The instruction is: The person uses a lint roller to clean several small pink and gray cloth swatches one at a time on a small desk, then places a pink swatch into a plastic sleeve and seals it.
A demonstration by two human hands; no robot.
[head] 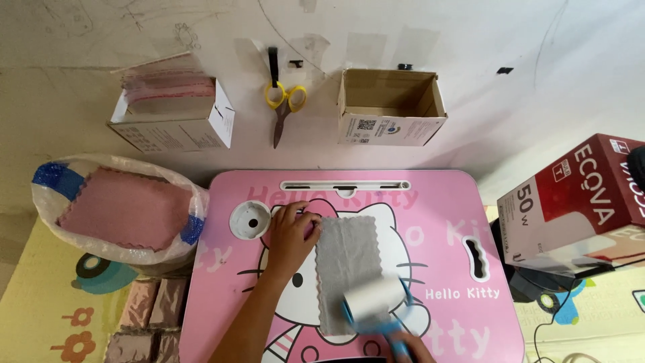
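A grey cloth [346,255] with scalloped edges lies flat on the pink cartoon-print lap table [443,222]. My left hand [290,242] rests on the cloth's left edge and pins it down, fingers spread. My right hand [410,348], mostly cut off at the bottom edge, grips the blue handle of a lint roller [373,302]. The roller's white drum sits on the lower right part of the cloth.
A plastic bag [47,202] with pink cloths stands to the left. Folded cloths [144,316] lie on the floor below it. On the wall hang a box of pink cloths [175,114], yellow-handled scissors [283,101] and an open cardboard box [390,107]. A red-and-white carton [578,202] sits at the right.
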